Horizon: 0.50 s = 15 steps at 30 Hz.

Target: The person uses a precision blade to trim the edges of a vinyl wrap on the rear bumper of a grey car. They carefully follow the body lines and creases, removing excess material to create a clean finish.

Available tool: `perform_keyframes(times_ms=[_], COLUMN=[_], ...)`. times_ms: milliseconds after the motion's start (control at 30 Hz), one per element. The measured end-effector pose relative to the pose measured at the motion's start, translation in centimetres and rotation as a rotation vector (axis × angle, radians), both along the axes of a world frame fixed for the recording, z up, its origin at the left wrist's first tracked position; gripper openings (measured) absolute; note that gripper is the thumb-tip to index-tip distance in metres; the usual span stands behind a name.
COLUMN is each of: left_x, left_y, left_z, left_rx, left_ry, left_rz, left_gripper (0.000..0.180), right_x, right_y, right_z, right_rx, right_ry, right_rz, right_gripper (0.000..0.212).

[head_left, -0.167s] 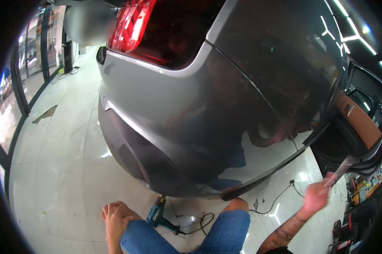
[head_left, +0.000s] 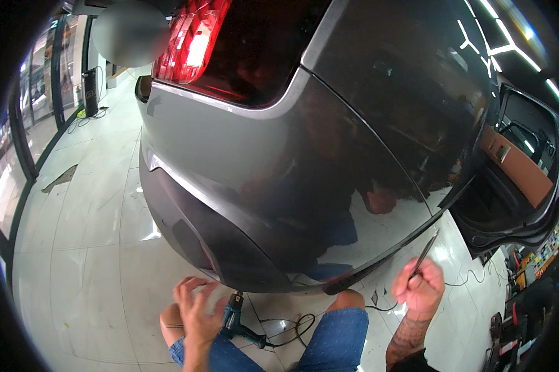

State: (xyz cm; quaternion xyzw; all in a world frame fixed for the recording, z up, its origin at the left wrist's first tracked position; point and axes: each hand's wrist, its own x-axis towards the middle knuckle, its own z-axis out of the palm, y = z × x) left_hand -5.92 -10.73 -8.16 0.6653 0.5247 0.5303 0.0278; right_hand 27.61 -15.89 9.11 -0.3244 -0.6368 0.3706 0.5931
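Observation:
My right hand (head_left: 421, 286) is closed around a slim, dark, pen-like tool (head_left: 424, 253) with its tip pointing up and away; its exact kind I cannot make out. That hand hovers below the right end of the grey car bumper (head_left: 248, 186), apart from it. Over my left knee, my left hand (head_left: 199, 310) has its fingers spread and bent, with nothing seen in them. A teal and black heat gun (head_left: 233, 317) lies between my legs, nozzle toward the bumper's lower edge. My left hand is close beside it.
A red tail light (head_left: 195, 46) sits above the bumper. An open car door (head_left: 509, 180) with a brown panel stands at the right. A black cable (head_left: 304, 325) runs from the heat gun across the tiles. Glass doors (head_left: 40, 111) line the left.
My left hand has lifted off my knee and moved right, its fingers spreading. The right hand has moved left toward the bumper with the tool, which has swung more upright.

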Motion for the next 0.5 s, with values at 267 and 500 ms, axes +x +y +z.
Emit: perform_keyframes(times_ms=[267, 500], left_x=[5.4, 1.2], left_y=[1.8, -1.2], left_z=[-1.1, -4.4], left_rx=[0.529, 0.235], left_ry=[-0.046, 0.029], left_rz=[-0.318, -0.36], left_gripper=[0.02, 0.014], right_x=[-4.1, -6.7], right_y=[3.4, 5.9], right_z=[8.7, 12.2], right_rx=[0.47, 0.657], right_ry=[-0.357, -0.624], right_rz=[-0.332, -0.423], right_gripper=[0.027, 0.022])
